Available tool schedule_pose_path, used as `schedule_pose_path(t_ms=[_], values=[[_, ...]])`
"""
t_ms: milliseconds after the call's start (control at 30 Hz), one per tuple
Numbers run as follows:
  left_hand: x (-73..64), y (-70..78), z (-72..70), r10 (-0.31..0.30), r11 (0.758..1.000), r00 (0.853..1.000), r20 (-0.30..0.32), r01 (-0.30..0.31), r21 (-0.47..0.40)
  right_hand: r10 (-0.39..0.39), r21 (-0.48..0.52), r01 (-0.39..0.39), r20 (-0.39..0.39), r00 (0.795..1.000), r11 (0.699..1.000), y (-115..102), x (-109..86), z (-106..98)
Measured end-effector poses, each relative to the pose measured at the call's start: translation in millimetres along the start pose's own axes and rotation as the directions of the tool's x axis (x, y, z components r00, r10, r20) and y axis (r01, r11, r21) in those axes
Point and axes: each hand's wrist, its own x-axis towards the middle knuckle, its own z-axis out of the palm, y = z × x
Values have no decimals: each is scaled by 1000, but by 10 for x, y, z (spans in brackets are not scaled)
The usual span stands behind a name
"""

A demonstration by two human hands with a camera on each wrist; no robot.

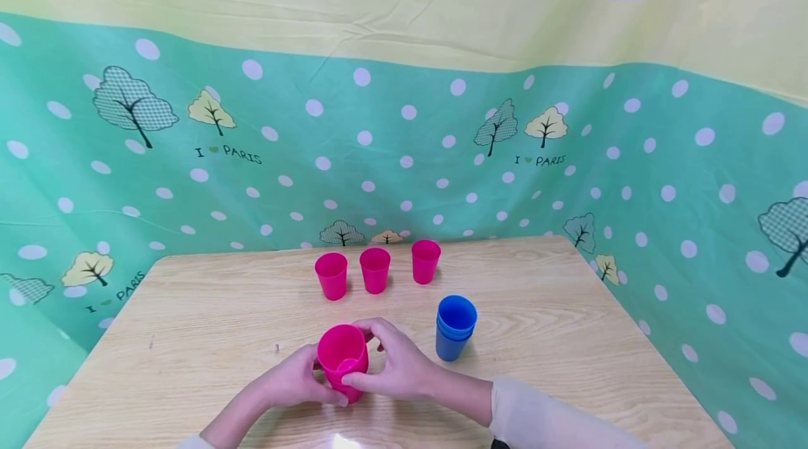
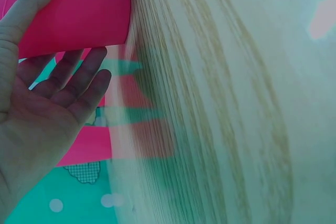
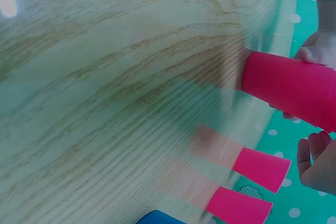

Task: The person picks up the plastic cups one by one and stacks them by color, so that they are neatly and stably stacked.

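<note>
Near the table's front, a stack of pink cups [image 1: 343, 344] stands upright between my two hands. My left hand [image 1: 292, 377] grips the lower part of the stack, thumb in front and fingers round the far side; the left wrist view shows that thumb along the cup wall [image 2: 89, 17]. My right hand [image 1: 400, 363] holds the stack higher up, its thumb at the front near the upper rims and its fingers behind. In the right wrist view the fingertips of the right hand [image 3: 321, 163] are at the upper part of the stack.
Three single pink cups [image 1: 331, 275], [image 1: 375, 270], [image 1: 426, 262] stand upright in a row towards the back. A stack of blue cups [image 1: 451, 344] is to the right of my right hand. Behind the wooden table [image 1: 208, 323] hangs a green and yellow printed cloth [image 1: 284, 126].
</note>
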Motion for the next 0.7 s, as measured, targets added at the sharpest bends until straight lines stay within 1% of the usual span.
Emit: schedule_pose_path(t_ms=[100,433,700], values=[[2,15,-7,-9,1000,1000,7,9,-14,3,-8,-2,9,1000,1000,3,1,-3],[12,17,-16,-16,1000,1000,3,16,-10,17,-19,-17,17,1000,1000,15,2,-25],[9,12,-9,-26,1000,1000,4,26,-13,8,-27,-8,10,1000,1000,6,1,-44]])
